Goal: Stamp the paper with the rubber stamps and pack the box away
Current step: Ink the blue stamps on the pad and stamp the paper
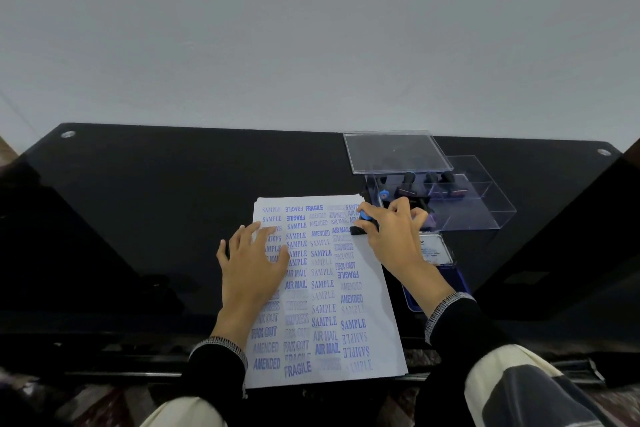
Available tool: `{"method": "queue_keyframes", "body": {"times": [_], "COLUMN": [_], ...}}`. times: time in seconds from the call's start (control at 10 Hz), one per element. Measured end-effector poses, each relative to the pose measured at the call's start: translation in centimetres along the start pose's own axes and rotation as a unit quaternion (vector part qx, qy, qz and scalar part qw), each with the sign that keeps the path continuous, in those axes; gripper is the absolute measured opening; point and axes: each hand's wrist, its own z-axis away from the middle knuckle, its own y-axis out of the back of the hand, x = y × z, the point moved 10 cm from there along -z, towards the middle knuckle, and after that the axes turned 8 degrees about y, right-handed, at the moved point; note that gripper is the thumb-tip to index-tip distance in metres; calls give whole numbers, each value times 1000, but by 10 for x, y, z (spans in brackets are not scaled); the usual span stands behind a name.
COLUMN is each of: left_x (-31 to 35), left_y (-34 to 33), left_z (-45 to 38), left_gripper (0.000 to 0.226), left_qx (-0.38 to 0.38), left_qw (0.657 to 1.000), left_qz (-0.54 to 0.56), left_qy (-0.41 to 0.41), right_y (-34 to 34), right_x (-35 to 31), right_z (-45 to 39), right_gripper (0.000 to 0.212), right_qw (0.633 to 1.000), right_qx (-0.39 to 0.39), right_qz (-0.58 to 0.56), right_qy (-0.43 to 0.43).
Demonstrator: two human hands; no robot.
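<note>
Right hand (393, 232) grips stamp (364, 222) pressed on paper (377, 291) | left hand (252, 262) flat, fingers spread, on paper | box (485, 204) open beside it

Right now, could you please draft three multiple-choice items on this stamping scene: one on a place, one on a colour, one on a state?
1. Where does the clear box stand relative to the paper?
A. Beyond its far right corner
B. On its near left corner
C. In the middle of it

2. What colour are the stamped words?
A. Red
B. Blue
C. Green

3. What is the left hand doing?
A. Lifting the lid
B. Lying flat on the paper
C. Gripping a stamp

Answers: 1 A, the box sits on the table past that corner. 2 B, every print is blue. 3 B, its fingers are spread on the sheet while the right hand presses the stamp.
</note>
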Motion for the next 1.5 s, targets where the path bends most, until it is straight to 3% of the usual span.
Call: {"method": "queue_keyframes", "body": {"times": [0.4, 0.7, 0.9, 1.1, 1.3, 1.4, 1.5], "left_x": [0, 0, 0, 0, 0, 0, 0], "left_y": [0, 1, 1, 1, 0, 1, 1], "left_z": [0, 0, 2, 0, 0, 1, 1], "left_gripper": [46, 46, 45, 46, 46, 46, 46], "left_qx": [-1, 0, 6, 2, 2, 2, 1], "left_qw": [1000, 1000, 1000, 1000, 1000, 1000, 1000], "left_qz": [2, 3, 5, 3, 3, 5, 1], "left_qy": [0, 0, -5, -4, -4, -4, -3], "right_y": [-5, -1, -6, -15, 3, 14, 12], "right_x": [1, 3, 6, 26, 51, 57, 66], "right_z": [-9, 2, -7, -9, -3, -1, 2], "right_gripper": [24, 20, 22, 28, 18, 22, 22], "right_qw": [999, 1000, 1000, 993, 919, 875, 856], "right_qx": [-27, 26, -18, -16, 117, 158, 169], "right_qz": [14, -13, 19, -90, -338, -419, -445], "right_qy": [-10, -1, -4, -76, -166, -182, -199]}}
